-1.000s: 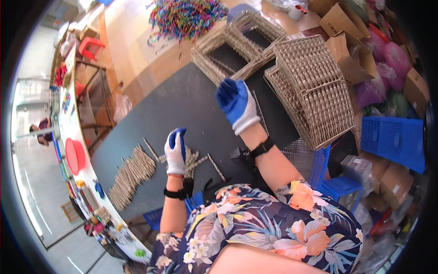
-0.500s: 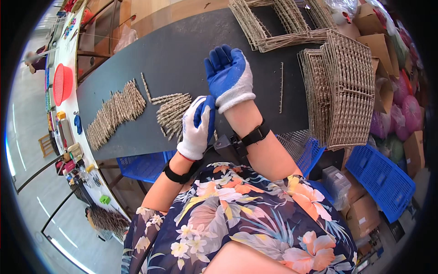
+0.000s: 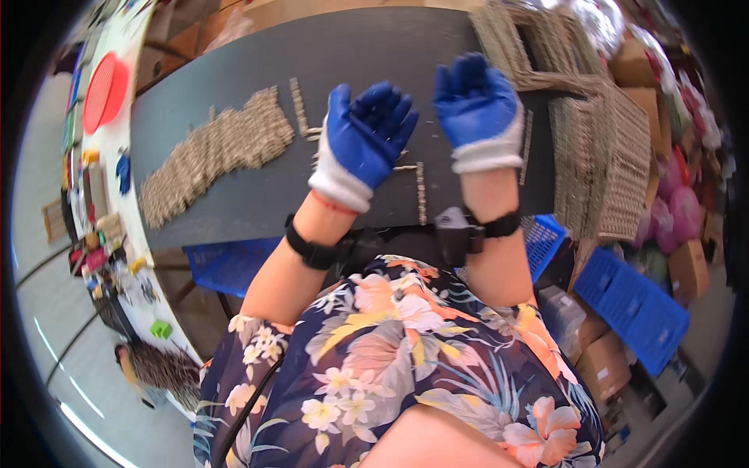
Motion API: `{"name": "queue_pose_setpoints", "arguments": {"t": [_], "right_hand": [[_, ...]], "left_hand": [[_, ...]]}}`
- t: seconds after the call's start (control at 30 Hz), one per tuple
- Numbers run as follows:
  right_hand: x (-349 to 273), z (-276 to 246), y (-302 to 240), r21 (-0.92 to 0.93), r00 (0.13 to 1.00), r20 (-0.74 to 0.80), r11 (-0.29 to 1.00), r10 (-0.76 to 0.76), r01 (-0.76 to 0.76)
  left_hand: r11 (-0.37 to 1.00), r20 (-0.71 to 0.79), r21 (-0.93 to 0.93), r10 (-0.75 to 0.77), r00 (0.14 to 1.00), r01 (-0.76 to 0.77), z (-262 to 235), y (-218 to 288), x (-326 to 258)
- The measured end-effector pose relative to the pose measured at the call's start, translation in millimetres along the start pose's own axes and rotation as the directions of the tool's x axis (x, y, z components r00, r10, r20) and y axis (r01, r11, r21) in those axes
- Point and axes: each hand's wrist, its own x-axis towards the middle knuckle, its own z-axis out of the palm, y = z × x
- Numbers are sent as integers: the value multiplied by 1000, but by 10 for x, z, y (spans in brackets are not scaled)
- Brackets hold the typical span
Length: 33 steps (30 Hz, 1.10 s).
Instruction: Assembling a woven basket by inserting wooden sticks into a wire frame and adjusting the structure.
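Note:
My left hand [image 3: 367, 140], in a blue-palmed white work glove, is palm up with its fingers spread and slightly curled. It is over the dark table, in front of a small group of short twisted-cord sticks that it mostly hides. My right hand [image 3: 480, 113], gloved alike, is apart from it, palm up and open with nothing in it. A twisted-cord stick [image 3: 299, 108] lies beyond the left hand, and another stick [image 3: 421, 191] lies between my wrists. Further left is a long row of such sticks [image 3: 222, 152]. A thin strip [image 3: 527, 148] lies right of my right hand.
Stacked cord-wrapped rectangular frames [image 3: 601, 164] stand at the table's right end, with more frames [image 3: 538, 70] behind them. Blue plastic crates [image 3: 633, 308] and cardboard boxes [image 3: 605, 363] are at the right. A red basket [image 3: 105, 93] sits on a white counter at the left.
My left hand has come away from beside my right wrist and turned palm up with fingers opened. My right hand has moved right. The view has shifted, with some motion blur.

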Motion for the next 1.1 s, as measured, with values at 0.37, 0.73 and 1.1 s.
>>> {"name": "queue_pose_setpoints", "arguments": {"t": [0.37, 0.73, 1.1], "right_hand": [[-203, -1061, 470, -277, 957, -283, 950, 65, -146], [-356, -2244, -703, -738, 675, 28, -471, -737, -483], [147, -2526, -1840, -550, 650, -239, -451, -721, -703]], "left_hand": [[976, 64, -148, 170, 983, -159, -391, 1093, -212], [-277, 236, 953, 428, 872, -121, -2345, 1454, -318], [-463, 144, 879, 487, 861, 115, -2443, 785, -561]]}}
